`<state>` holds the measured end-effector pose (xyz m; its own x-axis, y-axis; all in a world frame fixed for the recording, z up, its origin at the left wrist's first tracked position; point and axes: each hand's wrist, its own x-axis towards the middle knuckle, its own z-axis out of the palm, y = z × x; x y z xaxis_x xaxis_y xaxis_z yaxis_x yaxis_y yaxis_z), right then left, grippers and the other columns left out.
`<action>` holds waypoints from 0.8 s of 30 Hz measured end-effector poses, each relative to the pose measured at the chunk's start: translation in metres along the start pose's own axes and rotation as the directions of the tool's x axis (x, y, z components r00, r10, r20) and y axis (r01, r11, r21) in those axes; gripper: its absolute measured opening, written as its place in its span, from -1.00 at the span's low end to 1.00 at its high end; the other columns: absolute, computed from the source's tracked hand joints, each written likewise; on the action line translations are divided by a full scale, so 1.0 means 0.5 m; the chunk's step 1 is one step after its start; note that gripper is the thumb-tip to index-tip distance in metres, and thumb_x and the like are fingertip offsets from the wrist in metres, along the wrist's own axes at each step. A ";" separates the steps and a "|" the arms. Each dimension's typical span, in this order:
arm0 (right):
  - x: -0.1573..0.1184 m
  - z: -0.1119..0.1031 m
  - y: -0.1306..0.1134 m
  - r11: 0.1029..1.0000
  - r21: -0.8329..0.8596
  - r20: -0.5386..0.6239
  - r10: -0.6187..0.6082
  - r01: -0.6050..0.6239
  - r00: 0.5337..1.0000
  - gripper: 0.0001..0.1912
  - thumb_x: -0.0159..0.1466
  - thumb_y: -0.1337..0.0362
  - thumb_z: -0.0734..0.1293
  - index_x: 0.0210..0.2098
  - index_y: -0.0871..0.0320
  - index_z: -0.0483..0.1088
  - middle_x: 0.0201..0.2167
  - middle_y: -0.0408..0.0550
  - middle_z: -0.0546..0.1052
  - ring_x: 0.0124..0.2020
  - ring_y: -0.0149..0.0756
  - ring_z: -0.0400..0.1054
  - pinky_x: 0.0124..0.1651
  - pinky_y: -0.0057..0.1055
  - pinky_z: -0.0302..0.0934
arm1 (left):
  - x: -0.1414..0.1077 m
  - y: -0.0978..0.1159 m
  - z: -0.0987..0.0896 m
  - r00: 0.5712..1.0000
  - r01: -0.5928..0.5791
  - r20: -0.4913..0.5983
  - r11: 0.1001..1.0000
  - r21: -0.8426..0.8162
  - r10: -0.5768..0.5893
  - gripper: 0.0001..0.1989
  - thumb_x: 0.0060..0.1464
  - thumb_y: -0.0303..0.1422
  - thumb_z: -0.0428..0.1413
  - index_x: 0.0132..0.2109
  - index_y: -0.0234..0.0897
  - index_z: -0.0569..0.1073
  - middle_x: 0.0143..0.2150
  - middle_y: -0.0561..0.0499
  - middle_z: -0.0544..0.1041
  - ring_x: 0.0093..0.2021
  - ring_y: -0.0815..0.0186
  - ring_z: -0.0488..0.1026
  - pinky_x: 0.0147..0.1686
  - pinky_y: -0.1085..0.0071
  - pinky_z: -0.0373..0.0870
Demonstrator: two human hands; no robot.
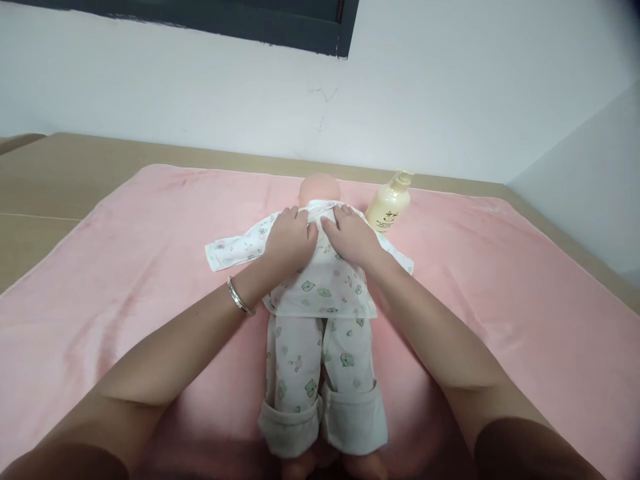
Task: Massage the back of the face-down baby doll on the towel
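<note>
A baby doll lies lengthwise in front of me, its bald head at the far end and its feet close to me; no face shows. It wears a white printed shirt with the sleeves spread to both sides, and matching trousers with thick rolled cuffs. My left hand rests on the left shoulder of the shirt, fingers laid over the cloth. On the other shoulder, my right hand lies flat with its thumb apart. Both hands press near the collar and are open, with the thumbs pointing toward each other.
A cream pump bottle stands tilted just right of the doll's head, close to my right hand. Under everything spreads a pink blanket on a wooden table. A white wall with a dark frame rises behind.
</note>
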<state>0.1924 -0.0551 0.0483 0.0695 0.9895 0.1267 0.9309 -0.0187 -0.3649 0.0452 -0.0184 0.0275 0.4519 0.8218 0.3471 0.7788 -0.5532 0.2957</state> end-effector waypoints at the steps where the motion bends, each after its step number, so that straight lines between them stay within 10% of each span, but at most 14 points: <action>1: 0.006 0.000 0.007 1.000 0.022 -0.004 0.005 -0.005 1.000 -0.42 0.47 0.06 0.01 0.16 0.39 0.36 0.29 0.39 0.37 0.35 0.16 0.21 0.36 0.06 0.11 | -0.004 0.006 -0.004 1.000 0.005 -0.010 1.000 0.016 -0.005 -0.64 0.32 -0.40 -0.16 -0.03 -0.43 0.50 0.00 -0.30 0.54 0.11 0.01 0.44 0.22 0.06 0.35; 17: -0.003 -0.047 0.010 0.999 0.040 0.052 0.006 -0.008 0.999 -0.55 0.45 0.14 0.04 -0.03 0.26 0.45 0.10 0.29 0.53 0.12 0.12 0.42 0.16 0.04 0.31 | -0.014 0.038 -0.123 0.942 0.251 0.210 0.965 0.070 -0.260 -0.61 0.24 -0.22 -0.01 -0.54 -0.24 0.37 -0.57 -0.11 0.38 -0.43 0.09 0.46 -0.39 0.18 0.36; 24: -0.023 -0.012 -0.021 0.981 0.003 -0.133 -0.194 0.196 0.972 -0.38 0.46 0.17 0.05 0.42 0.35 0.13 0.50 0.25 0.05 0.55 0.04 -0.15 0.50 0.13 -0.10 | -0.008 0.033 -0.161 0.928 0.321 0.222 0.945 -0.067 -0.300 -0.69 0.21 -0.25 0.01 -0.43 -0.23 0.49 -0.53 -0.12 0.46 -0.33 0.02 0.50 -0.26 0.13 0.39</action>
<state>0.1842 -0.0674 0.0562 -0.0653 0.9463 0.3167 0.9255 0.1761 -0.3353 0.0215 -0.0418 0.1026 0.2820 0.9587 0.0361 0.8518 -0.2675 0.4504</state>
